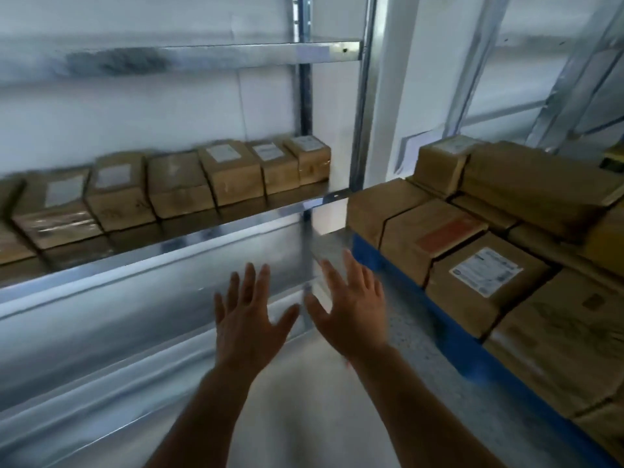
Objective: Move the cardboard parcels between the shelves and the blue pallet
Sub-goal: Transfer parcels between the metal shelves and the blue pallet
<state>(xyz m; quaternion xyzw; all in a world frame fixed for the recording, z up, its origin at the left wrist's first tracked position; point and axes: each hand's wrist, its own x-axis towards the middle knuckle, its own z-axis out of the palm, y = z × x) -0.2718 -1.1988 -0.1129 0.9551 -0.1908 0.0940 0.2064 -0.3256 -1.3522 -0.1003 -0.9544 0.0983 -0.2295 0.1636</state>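
Head view. We find both hands raised in front of us, palms facing away, fingers straight and spread; neither holds anything. The left hand [248, 327] and the right hand [351, 310] sit close beside each other, thumbs nearly meeting, and touch no parcel.

Beyond and to the left of the left hand we note a galvanised metal shelf [189, 236] carrying a row of cardboard parcels [175, 189], set side by side along the back of the shelf, most bearing a white label on top. The row is blurred, and we cannot read any label. A second shelf [236, 55] stands above it.

To the right of the right hand lies the blue pallet [452, 336], loaded with stacked cardboard parcels. Nearest that hand on the pallet is a parcel with a white printed label [486, 282]; just beyond it sits a parcel with a red label [435, 236]. Both hands are apart from the pallet edge.

Below the hands we see grey floor [304, 417].
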